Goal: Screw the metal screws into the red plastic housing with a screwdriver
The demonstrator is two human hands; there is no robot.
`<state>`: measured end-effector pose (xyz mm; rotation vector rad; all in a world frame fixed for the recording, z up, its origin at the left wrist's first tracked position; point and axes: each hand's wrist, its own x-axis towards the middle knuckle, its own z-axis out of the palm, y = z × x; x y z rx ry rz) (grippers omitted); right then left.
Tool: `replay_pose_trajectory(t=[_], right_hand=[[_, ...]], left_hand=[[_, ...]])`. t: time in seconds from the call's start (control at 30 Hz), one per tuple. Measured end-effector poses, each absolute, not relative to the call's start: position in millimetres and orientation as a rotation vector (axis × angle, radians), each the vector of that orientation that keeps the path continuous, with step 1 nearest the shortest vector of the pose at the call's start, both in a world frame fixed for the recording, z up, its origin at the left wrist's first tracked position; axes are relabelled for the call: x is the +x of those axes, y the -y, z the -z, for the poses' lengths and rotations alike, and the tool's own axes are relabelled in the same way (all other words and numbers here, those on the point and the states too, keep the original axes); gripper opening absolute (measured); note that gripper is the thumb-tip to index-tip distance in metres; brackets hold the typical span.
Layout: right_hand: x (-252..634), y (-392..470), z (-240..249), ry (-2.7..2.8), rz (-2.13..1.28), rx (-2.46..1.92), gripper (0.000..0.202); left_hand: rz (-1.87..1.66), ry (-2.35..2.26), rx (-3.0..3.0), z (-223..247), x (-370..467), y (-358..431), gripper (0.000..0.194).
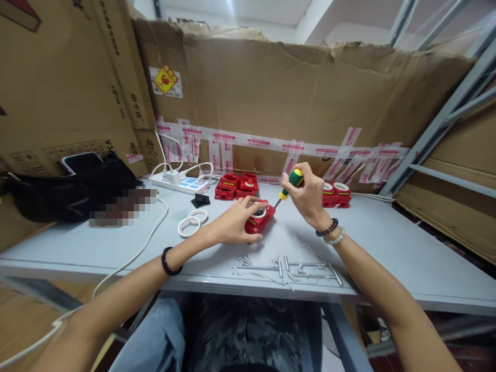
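Red, glossy and block-shaped, the housing [266, 223] at the centre of the pale, smooth tabletop [391, 243] carries a round white rim on its upper face and a yellow strip along its near side. The left hand [238, 221] is clamped over it, fingers spread across the top and thumb against the near side. Well to the right of that wrist, the right hand [309, 195] is closed around the ribbed green-and-yellow handle of a screwdriver [296, 178]; its slender metal shaft slants down leftward to the housing's right end, though exact contact at the tip cannot be told. The two hands are apart from each other.

Near side: slim cylindrical metal rods [256, 267] lie beside short metal screws [244, 260] and wispy white strands. Left: two smooth white rings [189, 227] overlap near an angular matte-black piece [200, 200]. Far side: further red blocks [228, 187] stand beside a white power strip [186, 183], with a red pair [336, 197], topped by white circles, to the right. Behind rises creased brown cardboard [251, 88], ragged along its upper edge and banded with printed tape [258, 142].
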<state>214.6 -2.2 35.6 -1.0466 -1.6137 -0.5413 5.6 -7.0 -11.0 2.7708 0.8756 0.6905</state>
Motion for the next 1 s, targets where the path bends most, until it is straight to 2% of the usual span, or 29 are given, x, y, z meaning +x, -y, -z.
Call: replay_pose_trajectory(t=[0.2, 0.5, 0.77, 1.0], right_hand=[[214.8, -1.3, -34.7, 1.598, 0.49, -1.03, 0.016], [225.8, 6.4, -47.6, 1.588, 0.164, -0.95, 0.016], [252.3, 24.8, -69.8, 1.427, 0.205, -0.908, 0.015], [280.0, 83.8, -62.9, 1.529, 0.083, -1.082, 0.015]], left_hand=[[-0.612, -0.779, 2.722, 6.2, 0.9, 7.4, 0.077], [-0.547, -0.776, 2.677, 2.1, -5.8, -2.0, 0.073], [-0.739, -1.323, 2.756, 11.2, -0.8, -1.4, 0.064], [-0.734, -1.45, 2.903, 6.2, 4.0, 10.2, 0.061]])
